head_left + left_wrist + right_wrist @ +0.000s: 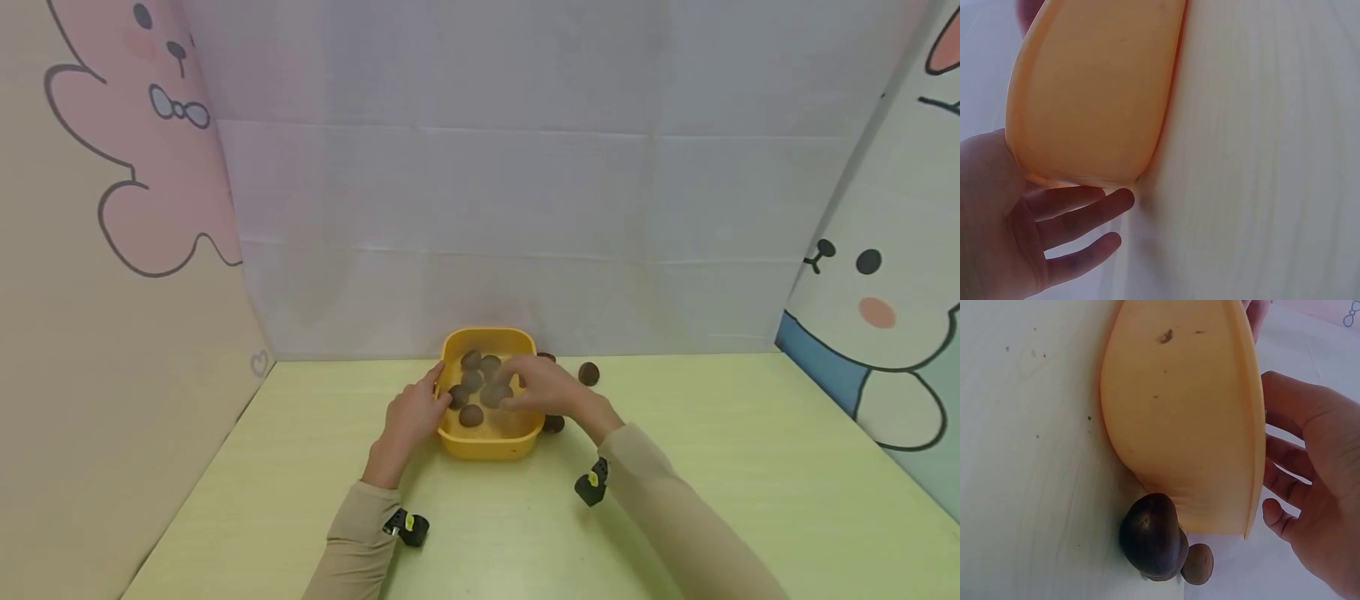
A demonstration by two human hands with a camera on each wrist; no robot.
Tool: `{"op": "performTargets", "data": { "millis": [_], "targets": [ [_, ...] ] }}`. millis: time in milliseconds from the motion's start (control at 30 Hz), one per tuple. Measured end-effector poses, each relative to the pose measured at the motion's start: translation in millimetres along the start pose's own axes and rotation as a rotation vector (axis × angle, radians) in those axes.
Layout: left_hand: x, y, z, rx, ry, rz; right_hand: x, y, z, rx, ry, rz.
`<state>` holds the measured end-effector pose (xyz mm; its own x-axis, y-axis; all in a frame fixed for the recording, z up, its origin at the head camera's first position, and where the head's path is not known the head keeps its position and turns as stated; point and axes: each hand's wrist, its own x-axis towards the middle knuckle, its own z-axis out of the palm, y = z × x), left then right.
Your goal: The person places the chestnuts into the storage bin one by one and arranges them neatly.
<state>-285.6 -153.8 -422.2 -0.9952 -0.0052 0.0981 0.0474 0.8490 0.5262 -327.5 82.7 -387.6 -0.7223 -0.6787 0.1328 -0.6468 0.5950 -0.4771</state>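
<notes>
A yellow plastic basin [489, 450] stands on the table and holds several dark brown chestnuts [471, 415]. My left hand [411, 414] grips its left rim, thumb on the inner side, other fingers outside against the wall [1088, 94]. Over the right rim reaches my right hand [546, 387], its thumb and forefinger bent and apart above the chestnuts. Just beyond those fingertips is a blurred chestnut [493, 394]. In the right wrist view the basin wall [1179, 412] hides the right fingertips; the little finger shows outside the rim.
Outside the basin on its right lie a few loose chestnuts: one near the front [553, 424], one farther right [588, 373], one by the back corner [547, 357]. The table [480, 525] ends at a white back curtain [480, 292]; printed panels stand left and right.
</notes>
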Motion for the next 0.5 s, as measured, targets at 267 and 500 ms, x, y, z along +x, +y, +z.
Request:
{"op": "performTargets", "data": {
  "millis": [267, 500],
  "targets": [
    [0.2, 1.1, 0.0, 0.024, 0.007, -0.009, 10.3, 2.3, 10.4, -0.012, -0.048, -0.03],
    [-0.1, 0.6, -0.3, 0.025, -0.004, -0.013, 16.6, -1.3, 19.7, -0.101, -0.107, -0.045]
  ]
}}
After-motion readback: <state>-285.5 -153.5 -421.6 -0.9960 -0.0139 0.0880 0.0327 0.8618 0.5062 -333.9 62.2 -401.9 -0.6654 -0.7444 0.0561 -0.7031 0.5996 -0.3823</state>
